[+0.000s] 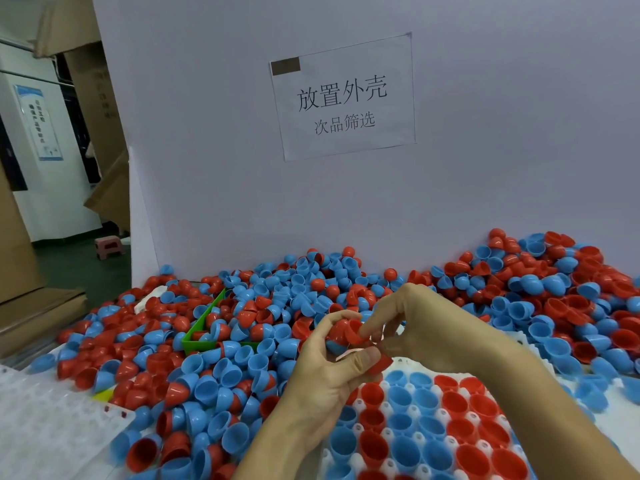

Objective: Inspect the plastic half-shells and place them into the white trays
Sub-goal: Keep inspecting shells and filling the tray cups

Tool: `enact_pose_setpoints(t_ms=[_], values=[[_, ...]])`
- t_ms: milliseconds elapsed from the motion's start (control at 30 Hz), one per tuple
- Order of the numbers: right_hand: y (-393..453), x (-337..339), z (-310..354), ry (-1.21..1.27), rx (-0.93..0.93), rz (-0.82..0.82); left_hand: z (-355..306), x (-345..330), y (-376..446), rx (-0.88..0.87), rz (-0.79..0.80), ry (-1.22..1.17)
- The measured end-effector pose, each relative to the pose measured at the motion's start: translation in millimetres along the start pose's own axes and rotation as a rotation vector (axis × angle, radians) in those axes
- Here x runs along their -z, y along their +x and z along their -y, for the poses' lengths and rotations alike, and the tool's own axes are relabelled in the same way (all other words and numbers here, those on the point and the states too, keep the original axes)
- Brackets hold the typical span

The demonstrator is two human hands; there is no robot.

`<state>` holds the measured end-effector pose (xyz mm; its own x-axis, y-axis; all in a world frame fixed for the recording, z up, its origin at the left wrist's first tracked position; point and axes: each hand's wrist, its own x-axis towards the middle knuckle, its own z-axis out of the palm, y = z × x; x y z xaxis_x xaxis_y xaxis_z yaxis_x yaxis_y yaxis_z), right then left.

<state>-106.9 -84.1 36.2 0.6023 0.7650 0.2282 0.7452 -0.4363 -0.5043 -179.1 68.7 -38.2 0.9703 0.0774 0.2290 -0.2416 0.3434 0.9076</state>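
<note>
Head view: both hands, left (pixel 329 362) and right (pixel 408 327), pinch a red half-shell (pixel 346 332); likely light, stiff, slick; rim grip suits.

We are at a factory sorting station: a bench heaped with red and blue half-shells (pixel 263 306), a printed Chinese work sign (pixel 343 98) on the white partition (pixel 207 168), stacked cardboard cartons (pixel 97 98) behind.

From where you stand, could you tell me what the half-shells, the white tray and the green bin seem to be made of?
Half-shells: thin moulded plastic, smooth, slightly glossy, to judge by the soft highlights.
White tray: probably thin formed plastic, pale with moulded round pockets.
Green bin: likely rigid plastic, with an even colour and straight walls.
</note>
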Motion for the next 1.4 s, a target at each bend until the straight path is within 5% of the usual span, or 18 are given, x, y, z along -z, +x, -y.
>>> enact_pose_setpoints(t_ms=[500, 800, 1067, 1400], values=[[-41, 68, -52, -0.143, -0.225, -0.242, 5, 6, 6, 0.039, -0.170, -0.116], [-90, 90, -137, -0.358, -0.542, -0.103, 15, 2, 9, -0.011, -0.247, 0.116], [-84, 68, -157, -0.382, -0.619, 0.036, 20, 0, 9, -0.089, -0.250, 0.330], [-77, 51, -163, -0.496, -0.669, 0.091, 20, -2, 9, -0.094, -0.230, 0.323]])
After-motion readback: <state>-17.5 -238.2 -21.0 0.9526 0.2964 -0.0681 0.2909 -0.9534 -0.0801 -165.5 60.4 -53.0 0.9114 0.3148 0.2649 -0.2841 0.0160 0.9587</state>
